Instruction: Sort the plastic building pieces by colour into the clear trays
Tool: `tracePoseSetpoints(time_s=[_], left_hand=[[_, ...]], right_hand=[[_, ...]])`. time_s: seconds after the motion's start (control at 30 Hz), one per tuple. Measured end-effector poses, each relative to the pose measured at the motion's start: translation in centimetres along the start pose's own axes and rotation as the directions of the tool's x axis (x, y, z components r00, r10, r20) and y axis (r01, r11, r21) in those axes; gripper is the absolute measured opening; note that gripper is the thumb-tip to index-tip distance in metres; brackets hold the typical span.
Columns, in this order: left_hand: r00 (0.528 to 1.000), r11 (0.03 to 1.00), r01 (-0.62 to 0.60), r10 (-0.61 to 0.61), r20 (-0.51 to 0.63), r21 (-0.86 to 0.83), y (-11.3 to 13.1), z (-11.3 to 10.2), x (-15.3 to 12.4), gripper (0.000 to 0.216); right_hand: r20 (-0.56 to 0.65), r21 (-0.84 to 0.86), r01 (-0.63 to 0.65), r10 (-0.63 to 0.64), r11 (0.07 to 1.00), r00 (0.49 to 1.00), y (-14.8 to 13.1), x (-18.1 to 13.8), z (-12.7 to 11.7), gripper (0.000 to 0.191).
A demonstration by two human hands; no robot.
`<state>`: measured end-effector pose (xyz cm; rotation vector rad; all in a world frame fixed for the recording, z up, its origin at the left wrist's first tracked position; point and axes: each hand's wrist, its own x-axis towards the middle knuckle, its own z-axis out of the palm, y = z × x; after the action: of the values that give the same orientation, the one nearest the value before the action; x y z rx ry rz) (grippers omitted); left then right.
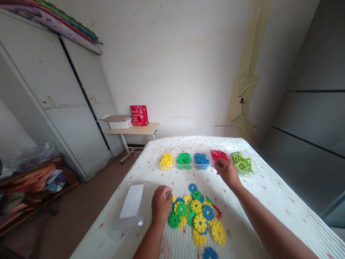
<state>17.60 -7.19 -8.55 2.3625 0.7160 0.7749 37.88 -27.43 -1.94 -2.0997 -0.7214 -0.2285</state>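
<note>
My right hand (228,173) is at the front edge of the clear box of red plastic pieces (219,154), its fingers closed in a pinch. Whatever lies between those fingertips is hidden. Close to the left side of a loose pile of flower-shaped plastic discs (196,206) rests my left hand (161,203), its fingers curled together; I cannot make out anything in them. Yellow, green and blue discs overlap in the pile, with a red piece (217,211) at its right side. Nearest to me lies a blue disc (210,253).
Clear boxes stand in a row across the table: yellow pieces (166,160), green pieces (184,160), blue pieces (201,160), red, and light green pieces (242,162). A clear lid-like container (129,222) with a white label lies left. Behind, a small desk (145,128) holds a red bag (139,115).
</note>
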Motion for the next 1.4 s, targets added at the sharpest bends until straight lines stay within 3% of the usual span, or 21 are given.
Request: tracePoseSetpoints(time_s=[0.13, 0.23, 0.3, 0.4, 0.47, 0.5, 0.6, 0.67, 0.73, 0.83, 0.93, 1.03, 1.13, 1.23, 1.4], left_hand=[[1.000, 1.000, 0.016, -0.016, -0.004, -0.016, -0.1, 0.2, 0.0, 0.015], [1.000, 0.998, 0.028, -0.027, 0.008, -0.054, 0.1, 0.1, -0.3, 0.017], [0.998, 0.994, 0.006, 0.000, 0.060, -0.106, 0.4, -0.3, -0.7, 0.022], [0.968, 0.980, -0.115, 0.147, 0.204, -0.160, 0.7, -1.1, -2.0, 0.046], [0.925, 0.966, -0.207, 0.245, 0.291, -0.155, 0.6, -1.3, -3.0, 0.059], [0.908, 0.961, -0.239, 0.272, 0.319, -0.141, 0.5, -1.4, -3.5, 0.062], [0.889, 0.955, -0.282, 0.298, 0.348, -0.096, 0.2, -1.1, -4.8, 0.060], [0.884, 0.949, -0.302, 0.313, 0.346, -0.088, 0.2, -0.7, -5.3, 0.058], [0.884, 0.943, -0.320, 0.330, 0.331, -0.084, 0.4, -0.3, -5.4, 0.057], [0.892, 0.938, -0.339, 0.344, 0.293, -0.070, 1.1, 0.6, -4.9, 0.055], [0.910, 0.939, -0.340, 0.343, 0.231, -0.053, 2.1, 2.0, -3.9, 0.050], [0.939, 0.946, -0.321, 0.323, 0.115, -0.038, 3.2, 3.6, -2.6, 0.044], [0.957, 0.957, -0.286, 0.288, 0.029, -0.053, 4.0, 4.6, -1.7, 0.039], [0.969, 0.965, -0.245, 0.246, 0.001, -0.098, 4.3, 4.8, -1.1, 0.035], [0.995, 0.949, -0.091, 0.095, -0.001, -0.301, 3.6, 4.1, -0.9, 0.037]], right_hand=[[0.257, 0.051, -0.021, 0.007, 0.998, 0.966, 2.2, -4.4, -0.3, 0.018], [0.372, 0.021, 0.041, -0.046, 0.999, 0.927, 1.4, -7.7, -1.6, 0.028], [0.440, 0.024, 0.218, -0.206, 0.976, 0.874, 0.1, -10.2, -2.4, 0.042], [0.490, 0.035, 0.575, -0.516, 0.817, 0.703, -1.3, -14.1, -2.4, 0.075], [0.490, -0.003, 0.691, -0.601, 0.723, 0.632, -1.3, -16.2, -1.5, 0.070], [0.480, -0.026, 0.716, -0.620, 0.697, 0.621, -1.2, -16.8, -0.9, 0.068], [0.423, -0.118, 0.675, -0.578, 0.728, 0.698, -0.4, -16.9, 0.8, 0.072], [0.392, -0.159, 0.597, -0.505, 0.786, 0.769, -0.1, -15.6, 1.2, 0.076], [0.377, -0.134, 0.530, -0.452, 0.837, 0.809, 0.2, -14.0, 1.0, 0.074], [0.343, -0.016, 0.382, -0.354, 0.924, 0.870, 0.6, -12.2, 0.1, 0.060], [0.293, 0.002, 0.138, -0.133, 0.990, 0.947, 1.2, -11.1, -0.6, 0.037], [0.308, -0.095, 0.035, -0.004, 0.995, 0.951, 1.6, -10.2, -0.8, 0.029], [0.407, -0.219, 0.090, 0.007, 0.972, 0.913, 1.1, -9.1, -0.5, 0.019], [0.475, -0.342, 0.143, 0.039, 0.929, 0.879, 0.4, -8.0, 0.0, 0.014], [0.502, -0.419, 0.088, 0.150, 0.904, 0.852, 0.2, -6.3, -0.2, 0.013]])
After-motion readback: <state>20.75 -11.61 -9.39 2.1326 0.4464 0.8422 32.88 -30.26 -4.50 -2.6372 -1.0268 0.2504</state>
